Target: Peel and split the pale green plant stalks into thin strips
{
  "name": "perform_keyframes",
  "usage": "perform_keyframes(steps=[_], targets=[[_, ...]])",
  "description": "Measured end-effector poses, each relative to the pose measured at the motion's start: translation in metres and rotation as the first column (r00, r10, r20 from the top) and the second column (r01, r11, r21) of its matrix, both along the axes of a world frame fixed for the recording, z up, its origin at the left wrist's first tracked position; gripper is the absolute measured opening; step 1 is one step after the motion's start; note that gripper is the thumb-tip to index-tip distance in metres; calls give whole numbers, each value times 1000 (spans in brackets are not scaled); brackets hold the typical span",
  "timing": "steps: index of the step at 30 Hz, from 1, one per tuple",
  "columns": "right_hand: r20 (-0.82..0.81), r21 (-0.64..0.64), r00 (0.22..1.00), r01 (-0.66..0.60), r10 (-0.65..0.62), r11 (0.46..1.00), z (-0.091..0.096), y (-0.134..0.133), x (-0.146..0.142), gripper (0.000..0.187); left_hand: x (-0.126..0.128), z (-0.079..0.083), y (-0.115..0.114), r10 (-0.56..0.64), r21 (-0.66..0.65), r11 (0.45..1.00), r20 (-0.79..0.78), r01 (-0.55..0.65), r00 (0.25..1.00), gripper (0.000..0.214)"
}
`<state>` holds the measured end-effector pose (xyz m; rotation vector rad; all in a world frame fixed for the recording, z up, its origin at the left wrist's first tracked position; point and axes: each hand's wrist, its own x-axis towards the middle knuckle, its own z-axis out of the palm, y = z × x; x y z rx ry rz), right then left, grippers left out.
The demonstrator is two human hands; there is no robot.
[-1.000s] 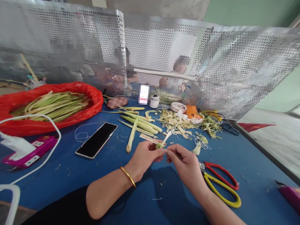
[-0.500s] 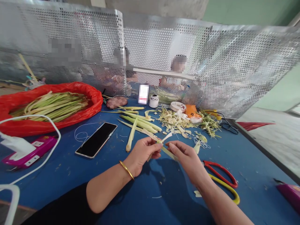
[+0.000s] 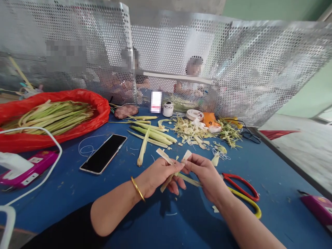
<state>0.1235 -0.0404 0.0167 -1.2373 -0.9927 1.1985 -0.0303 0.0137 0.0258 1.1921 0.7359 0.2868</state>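
Both the left hand (image 3: 158,173) and right hand (image 3: 205,172) are pinching flat, pale-green leaf strips (image 3: 165,156) above the blue bench's near side (image 3: 153,226).

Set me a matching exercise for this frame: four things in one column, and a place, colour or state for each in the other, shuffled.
Things
1. leaf strips
2. scissors
3. phone with the dark screen
4. bag

Descriptions
A. red, with long green stalks inside
B. held between the left hand and the right hand
C. one handle red, the other yellow
D. lying flat on the blue table, screen up

Right pairs: 1-B, 2-C, 3-D, 4-A
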Motion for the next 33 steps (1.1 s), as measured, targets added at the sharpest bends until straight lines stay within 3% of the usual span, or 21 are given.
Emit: perform_keyframes(steps=[10,24,27,33], targets=[[187,52,972,133,-141,990,-6,3,11,26,0,2,-2,-90,2,996,-31,90,995,24],[202,114,951,214,-234,970,-12,4,8,27,1,-3,-4,-91,51,994,-39,93,995,29],[232,89,951,186,-202,979,-11,5,10,32,1,-7,-3,-56,56,997,-42,58,998,30],[224,99,944,226,-243,969,-9,7,15,32,5,-8,1,139,60,989,-19,-138,990,29]])
